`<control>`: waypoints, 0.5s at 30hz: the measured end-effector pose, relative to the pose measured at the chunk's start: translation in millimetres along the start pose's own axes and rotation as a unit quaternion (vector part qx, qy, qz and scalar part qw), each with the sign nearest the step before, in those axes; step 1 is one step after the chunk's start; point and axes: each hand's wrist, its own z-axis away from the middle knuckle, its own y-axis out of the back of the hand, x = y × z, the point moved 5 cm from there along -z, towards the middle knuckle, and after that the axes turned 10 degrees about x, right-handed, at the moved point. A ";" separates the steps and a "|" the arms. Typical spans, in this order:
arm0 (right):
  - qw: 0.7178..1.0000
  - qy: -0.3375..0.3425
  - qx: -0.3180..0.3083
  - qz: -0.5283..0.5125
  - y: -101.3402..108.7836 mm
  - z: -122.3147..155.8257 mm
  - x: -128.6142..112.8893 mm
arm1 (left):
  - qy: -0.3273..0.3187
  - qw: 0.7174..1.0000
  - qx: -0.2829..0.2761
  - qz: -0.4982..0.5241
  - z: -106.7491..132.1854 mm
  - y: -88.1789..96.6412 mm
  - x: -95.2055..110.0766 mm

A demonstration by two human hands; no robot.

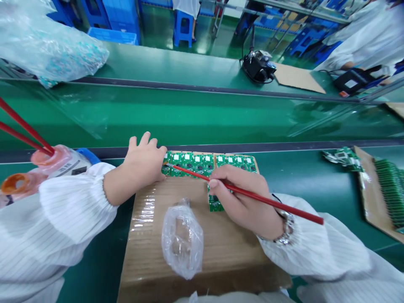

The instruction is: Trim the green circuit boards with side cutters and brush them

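Shop floor, green conveyor benches point(202, 113) in parallel rows. Beyond far bench: blue stool point(183, 27), co-worker in white smock point(362, 42), own hands well apart from the person's. On far bench: black device w/ cable point(259, 66), just beside cardboard piece point(298, 78). Large clear plastic bag point(47, 42) hangs in at upper L.

Near bench: flat cardboard sheet point(164, 227) in front of person, clear bag point(182, 240) lying on it, crumpled. To R, angled cardboard tray point(369, 198) w/ stacked green boards point(391, 193); loose PCB point(344, 159) just beside tray. To L, pink bottles point(50, 162), two red sticks point(22, 126) standing out of one.

Green PCB panel point(192, 164) lies at far edge of sheet, rows of white-topped parts. Left hand point(142, 164) flat on panel's L end, fingers spread, wide, no grip. Right hand point(243, 202) in narrow pinch on red-handled tool point(252, 194), tip on panel near left hand; tip type too small to tell. Small PCB point(214, 202) on sheet, partly under right hand. Beaded bracelet point(287, 227) on R wrist.
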 end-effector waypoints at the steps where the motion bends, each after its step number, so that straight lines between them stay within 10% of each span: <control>1: 1.000 0.002 0.001 0.000 -2.1 -0.6 0.2 | 0.002 1.000 0.001 0.003 -0.2 0.0 -0.3; 15: 0.994 0.085 -0.061 0.044 -11.1 12.1 -12.1 | 0.000 1.000 0.014 0.022 0.8 1.6 -0.6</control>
